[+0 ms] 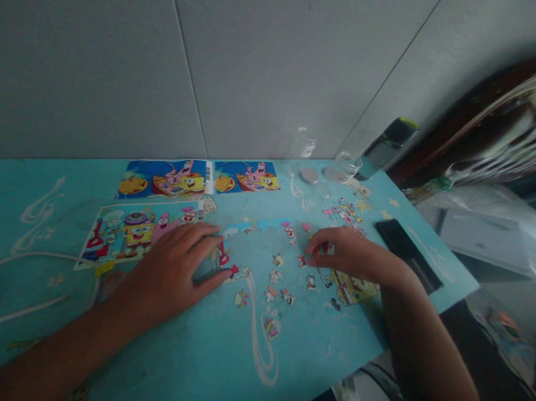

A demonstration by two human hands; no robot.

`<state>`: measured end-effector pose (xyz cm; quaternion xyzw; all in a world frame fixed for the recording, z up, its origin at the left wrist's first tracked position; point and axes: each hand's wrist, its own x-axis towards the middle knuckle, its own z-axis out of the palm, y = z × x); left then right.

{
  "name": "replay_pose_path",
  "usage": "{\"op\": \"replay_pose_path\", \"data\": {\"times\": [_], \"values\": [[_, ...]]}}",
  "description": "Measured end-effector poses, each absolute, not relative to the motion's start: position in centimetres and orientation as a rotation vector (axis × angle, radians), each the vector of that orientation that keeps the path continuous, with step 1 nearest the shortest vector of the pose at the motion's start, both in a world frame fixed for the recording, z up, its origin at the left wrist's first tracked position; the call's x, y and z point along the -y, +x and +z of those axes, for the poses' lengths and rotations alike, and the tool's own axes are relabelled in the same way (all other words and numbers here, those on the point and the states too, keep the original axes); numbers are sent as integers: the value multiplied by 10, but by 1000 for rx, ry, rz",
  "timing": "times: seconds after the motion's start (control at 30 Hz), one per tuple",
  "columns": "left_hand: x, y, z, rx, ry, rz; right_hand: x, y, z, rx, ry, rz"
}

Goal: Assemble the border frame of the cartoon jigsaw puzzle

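My left hand [177, 267] lies flat with fingers spread on the turquoise table [186, 353], covering part of a joined patch of cartoon jigsaw pieces [225, 259]. My right hand [346, 254] has its fingers curled together over a small jigsaw piece [326, 249], pinching it against the table. Several loose pieces [274, 285] are scattered between my hands. A partly assembled yellow cartoon section [353, 288] lies just under my right wrist. A thin strip of joined blue pieces [257, 226] sits above the loose ones.
A printed cartoon picture [130, 231] lies left of my left hand, and two smaller prints [196, 179] lie near the wall. A heap of pieces [346, 212], clear cups [346, 164], a dark phone [407, 252] and a white cable [25, 313] are also on the table.
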<state>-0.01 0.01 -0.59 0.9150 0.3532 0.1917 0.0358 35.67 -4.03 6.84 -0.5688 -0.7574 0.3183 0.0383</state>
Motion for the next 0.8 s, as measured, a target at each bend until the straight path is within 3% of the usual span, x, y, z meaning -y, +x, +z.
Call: {"op": "replay_pose_path", "data": {"times": [0.23,0.8], "values": [[-1,-2,-9,-1081,2827,594,43,350,63,2388,-1690,839],[0,0,-7,-1084,2808,571,40,351,59,2394,-1588,890]]}}
